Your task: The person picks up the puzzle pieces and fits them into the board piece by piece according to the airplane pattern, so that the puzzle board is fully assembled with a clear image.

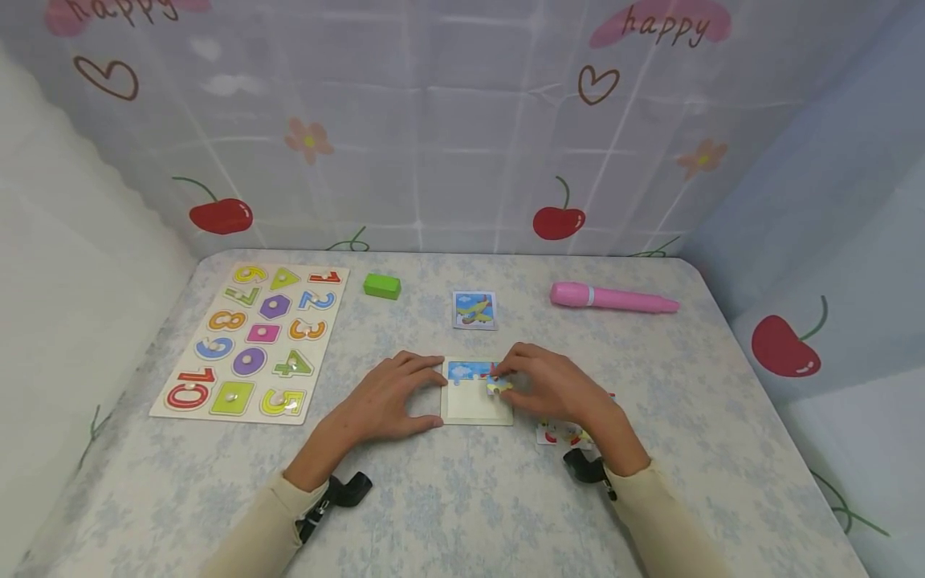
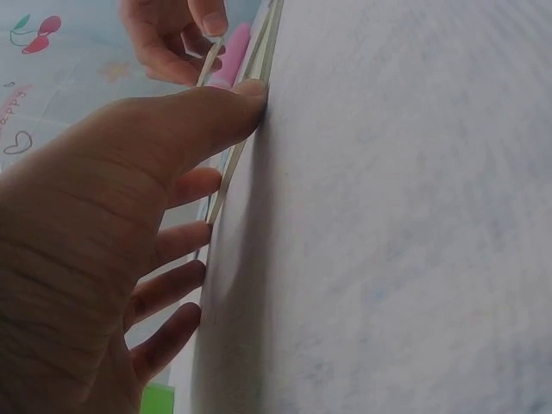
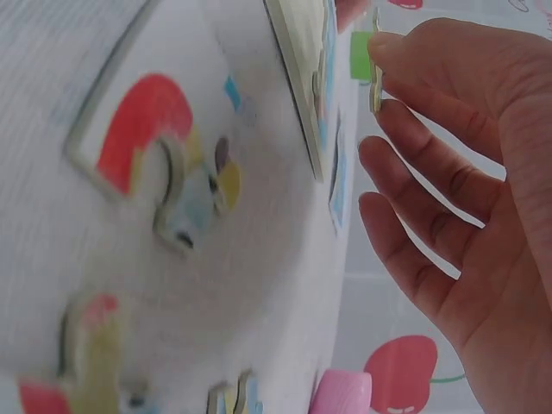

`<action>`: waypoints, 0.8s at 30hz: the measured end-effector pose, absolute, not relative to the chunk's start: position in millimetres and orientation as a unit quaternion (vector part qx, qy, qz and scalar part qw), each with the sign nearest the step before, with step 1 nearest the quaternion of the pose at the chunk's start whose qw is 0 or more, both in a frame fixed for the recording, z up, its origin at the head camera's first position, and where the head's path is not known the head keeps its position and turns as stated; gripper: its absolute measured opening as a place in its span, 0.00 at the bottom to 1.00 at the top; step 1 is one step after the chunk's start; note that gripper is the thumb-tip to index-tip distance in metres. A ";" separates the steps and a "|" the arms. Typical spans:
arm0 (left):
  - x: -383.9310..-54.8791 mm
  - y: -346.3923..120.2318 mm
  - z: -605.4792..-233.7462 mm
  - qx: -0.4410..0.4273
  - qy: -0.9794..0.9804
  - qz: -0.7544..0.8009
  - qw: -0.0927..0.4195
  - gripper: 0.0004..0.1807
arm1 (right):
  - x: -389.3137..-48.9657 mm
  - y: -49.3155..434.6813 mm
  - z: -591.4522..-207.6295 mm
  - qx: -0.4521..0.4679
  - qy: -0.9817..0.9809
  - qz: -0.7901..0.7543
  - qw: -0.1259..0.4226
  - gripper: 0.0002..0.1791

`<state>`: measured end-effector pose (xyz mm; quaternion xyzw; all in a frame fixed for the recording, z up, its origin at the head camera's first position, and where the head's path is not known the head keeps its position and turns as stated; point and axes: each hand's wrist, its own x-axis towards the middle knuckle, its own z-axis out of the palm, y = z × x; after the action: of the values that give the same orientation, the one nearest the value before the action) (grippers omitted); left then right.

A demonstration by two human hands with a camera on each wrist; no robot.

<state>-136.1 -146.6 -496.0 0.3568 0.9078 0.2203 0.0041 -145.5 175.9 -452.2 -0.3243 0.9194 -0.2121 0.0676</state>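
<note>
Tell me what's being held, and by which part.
The right hand pinches a puzzle piece by its edge; the left hand merely touches the puzzle board.

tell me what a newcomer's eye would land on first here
Probably the bright number-and-shape board at left on the table, then the pink pen-shaped object at the back right. Between them, the right hand pinches a small puzzle piece over a partly filled puzzle tray, whose left edge the left hand touches.
</note>
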 end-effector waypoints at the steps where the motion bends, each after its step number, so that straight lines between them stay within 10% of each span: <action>1: -136.1 -146.7 -496.0 0.356 0.908 0.221 0.004 0.30 | -146.0 174.4 -452.6 -0.326 0.919 -0.211 0.067 0.17; 24: -137.6 -147.3 -497.0 0.360 0.903 0.234 0.006 0.30 | -151.8 131.9 -463.1 -0.381 0.902 -0.194 0.055 0.14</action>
<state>-137.6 -147.3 -497.0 0.3600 0.9031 0.2341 0.0061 -151.8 131.9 -463.1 -0.3811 0.9023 -0.1939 0.0546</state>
